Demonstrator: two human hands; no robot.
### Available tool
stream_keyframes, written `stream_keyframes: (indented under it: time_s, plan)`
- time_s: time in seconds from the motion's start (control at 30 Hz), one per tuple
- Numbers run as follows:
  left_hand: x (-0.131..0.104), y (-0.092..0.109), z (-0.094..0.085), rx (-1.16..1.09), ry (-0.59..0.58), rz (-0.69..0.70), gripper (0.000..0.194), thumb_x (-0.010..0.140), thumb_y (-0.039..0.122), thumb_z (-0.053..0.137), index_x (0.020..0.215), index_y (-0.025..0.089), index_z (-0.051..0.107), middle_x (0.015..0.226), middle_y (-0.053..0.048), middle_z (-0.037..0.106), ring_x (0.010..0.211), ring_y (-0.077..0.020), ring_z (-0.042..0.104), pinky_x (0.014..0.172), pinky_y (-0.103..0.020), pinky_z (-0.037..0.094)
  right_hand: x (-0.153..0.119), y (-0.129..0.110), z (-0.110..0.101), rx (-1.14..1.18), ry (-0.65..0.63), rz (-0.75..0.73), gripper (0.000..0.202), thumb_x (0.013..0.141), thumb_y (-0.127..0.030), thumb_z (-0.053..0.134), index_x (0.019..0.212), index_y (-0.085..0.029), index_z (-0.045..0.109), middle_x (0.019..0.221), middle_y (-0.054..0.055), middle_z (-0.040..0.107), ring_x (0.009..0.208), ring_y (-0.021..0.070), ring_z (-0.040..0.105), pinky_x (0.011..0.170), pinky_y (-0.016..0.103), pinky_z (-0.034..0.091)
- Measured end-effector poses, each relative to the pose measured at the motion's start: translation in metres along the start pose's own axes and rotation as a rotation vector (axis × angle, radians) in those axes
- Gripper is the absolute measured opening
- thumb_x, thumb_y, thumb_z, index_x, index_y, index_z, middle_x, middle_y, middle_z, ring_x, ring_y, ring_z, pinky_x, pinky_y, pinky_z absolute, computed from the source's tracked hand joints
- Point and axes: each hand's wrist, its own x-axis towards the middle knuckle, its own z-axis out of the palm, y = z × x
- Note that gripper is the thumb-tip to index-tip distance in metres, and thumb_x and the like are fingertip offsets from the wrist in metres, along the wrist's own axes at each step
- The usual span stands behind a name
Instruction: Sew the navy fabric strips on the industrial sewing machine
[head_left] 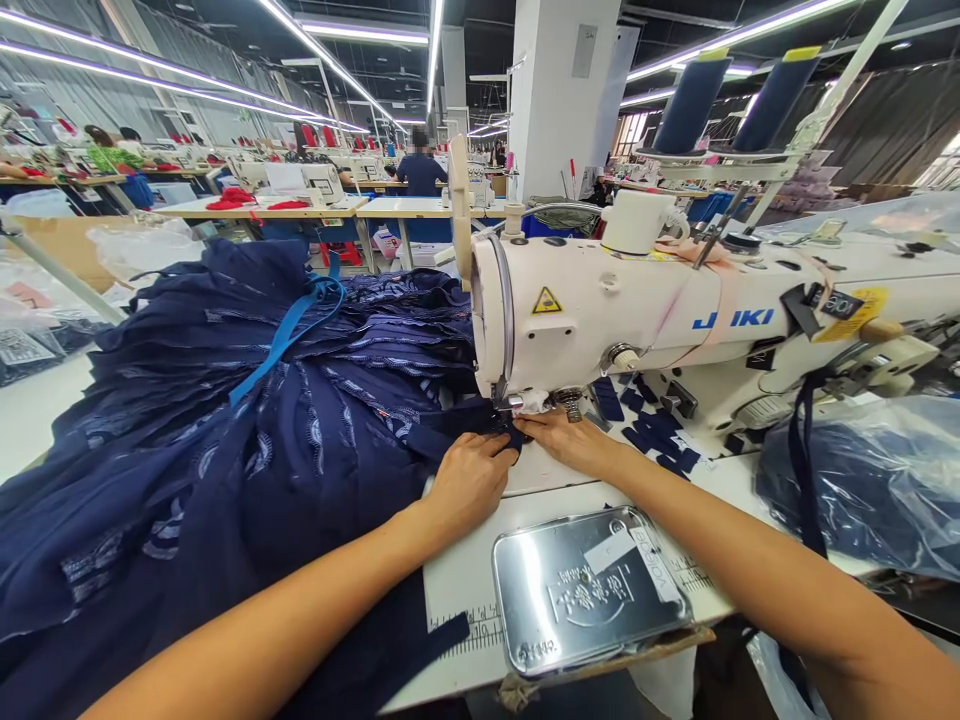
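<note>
At the needle end of a white sewing machine [585, 300], both my hands are on dark navy fabric [450, 420]. My left hand [471, 475] lies in front of the presser foot, its fingers bent and closed on the fabric edge. My right hand [566, 440] is just right of the needle, fingertips together holding the same fabric; the exact pinch is partly hidden. To the left, a large gathered pile of navy garments [247, 450] with pale stitched seams runs up to the needle. A bright blue strip [281, 340] lies across the pile.
A shiny metal tin lid [592, 590] lies on the table in front. Small navy fabric pieces [660, 435] are scattered behind my right arm. A plastic bag [870, 480] of navy cloth stands at right. Thread cones [690, 105] and a white mug [637, 220] sit above.
</note>
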Motion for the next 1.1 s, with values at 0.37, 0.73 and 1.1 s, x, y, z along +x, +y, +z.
stream_keyframes:
  time_s: [0.37,0.73,1.1]
  plan:
    - [-0.003,-0.005,-0.005,-0.036,-0.009,0.034,0.027,0.079,0.01,0.047,0.104,0.013,0.059,0.107,-0.008,0.064,0.098,-0.0213,0.057,0.084,-0.036,0.043,0.0,-0.001,-0.002,0.019,0.04,0.011,0.024,0.085,-0.012,0.043,0.097,-0.014,0.064,0.095,0.01,0.065,0.085,0.0194,0.061,0.074,0.033,0.05]
    - [0.001,-0.026,-0.015,-0.016,-0.024,0.032,0.028,0.079,0.015,0.042,0.098,0.016,0.063,0.091,-0.008,0.062,0.088,-0.0212,0.053,0.077,-0.037,0.038,-0.005,-0.023,0.0,0.103,0.128,0.012,0.024,0.087,-0.017,0.041,0.087,-0.013,0.064,0.085,0.009,0.06,0.081,0.0182,0.055,0.071,0.033,0.048]
    - [-0.003,-0.007,-0.009,-0.008,-0.132,-0.078,0.036,0.081,0.011,0.04,0.111,0.017,0.059,0.085,-0.008,0.056,0.081,-0.0208,0.046,0.07,-0.037,0.034,-0.011,-0.001,0.005,0.496,0.212,-0.056,0.022,0.086,-0.018,0.046,0.091,-0.017,0.067,0.09,0.006,0.062,0.084,0.0143,0.058,0.077,0.031,0.05]
